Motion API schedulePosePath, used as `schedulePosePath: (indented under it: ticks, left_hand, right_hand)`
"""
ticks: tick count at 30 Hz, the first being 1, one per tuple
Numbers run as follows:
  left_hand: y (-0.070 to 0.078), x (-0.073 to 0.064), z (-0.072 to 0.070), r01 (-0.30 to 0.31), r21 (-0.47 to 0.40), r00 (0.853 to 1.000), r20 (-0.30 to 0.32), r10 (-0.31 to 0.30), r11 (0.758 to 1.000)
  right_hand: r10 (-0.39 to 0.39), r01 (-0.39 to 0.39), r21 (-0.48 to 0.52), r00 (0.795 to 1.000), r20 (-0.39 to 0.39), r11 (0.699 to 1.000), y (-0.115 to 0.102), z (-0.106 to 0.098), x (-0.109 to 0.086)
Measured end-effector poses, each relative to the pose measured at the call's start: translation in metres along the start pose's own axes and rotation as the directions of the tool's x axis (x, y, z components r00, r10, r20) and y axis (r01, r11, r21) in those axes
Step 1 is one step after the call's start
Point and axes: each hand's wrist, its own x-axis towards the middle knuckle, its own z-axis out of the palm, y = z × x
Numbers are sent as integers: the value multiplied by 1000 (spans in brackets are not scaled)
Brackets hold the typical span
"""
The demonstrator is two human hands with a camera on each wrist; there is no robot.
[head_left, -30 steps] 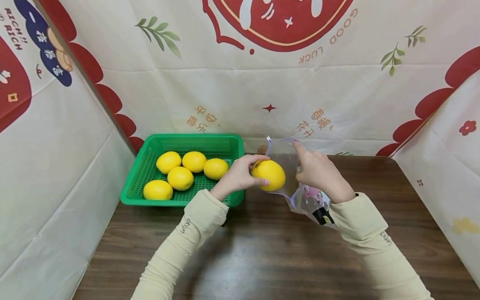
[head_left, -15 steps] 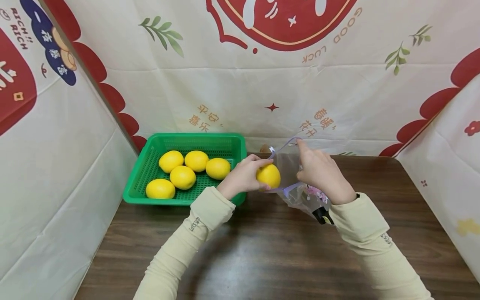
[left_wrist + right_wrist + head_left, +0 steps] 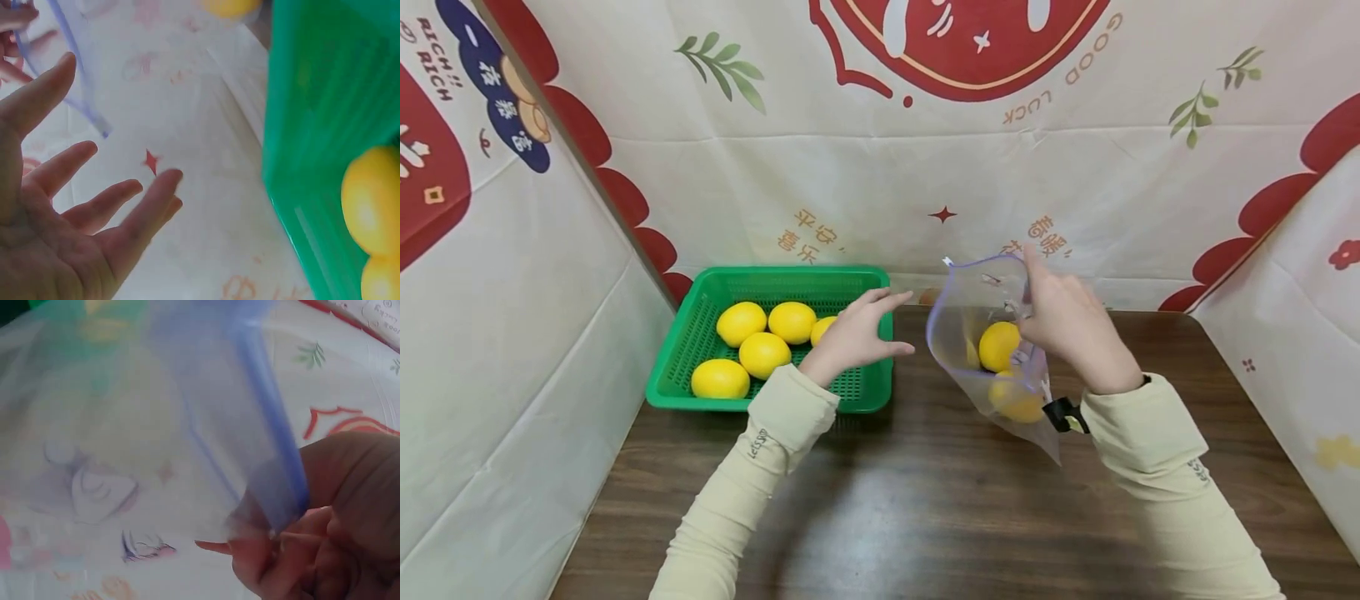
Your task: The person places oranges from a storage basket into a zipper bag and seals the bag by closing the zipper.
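A clear zip bag (image 3: 958,337) with a purple rim hangs with its mouth wide above the table. My right hand (image 3: 1071,329) pinches the bag's right edge; the right wrist view shows thumb and fingers on the purple strip (image 3: 275,425). Inside the bag are two lemons, an upper lemon (image 3: 999,346) and a lower lemon (image 3: 1017,400) seen through the film. My left hand (image 3: 853,337) is over the right side of the green basket (image 3: 658,371), fingers spread and holding nothing. Several lemons (image 3: 764,356) lie in the basket, one partly hidden by that hand.
A brown wooden table (image 3: 880,517) lies under everything. Printed white cloth (image 3: 880,183) stands as walls at the back and both sides, close behind the basket. A black strap (image 3: 1063,415) sits at the right wrist beside the bag.
My left hand has let go of a lemon, now in the bag, and drawn back left over the basket. The right hand and bag have shifted slightly right; the bag stands more upright.
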Motion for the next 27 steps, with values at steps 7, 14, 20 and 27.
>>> schedulePosePath:
  ticks: [7,14,20,27]
  left_hand:
    - [-25,-11,-11,62,1,998,-21,-62,998]
    - [-52,-21,-15,124,-38,990,-59,-126,992]
    - [-87,-38,-25,198,-78,974,-100,-205,977]
    - [-129,-60,-33,304,-53,934,-182,-309,951]
  right_hand:
    - [-70,68,-51,997,-39,996,4,-4,-2]
    - [-138,142,-93,989,48,985,-1,-2,-1]
    - [-158,168,-83,980,118,982,-4,-1,-4]
    - [-137,158,-115,975,173,981,-4,-1,-3]
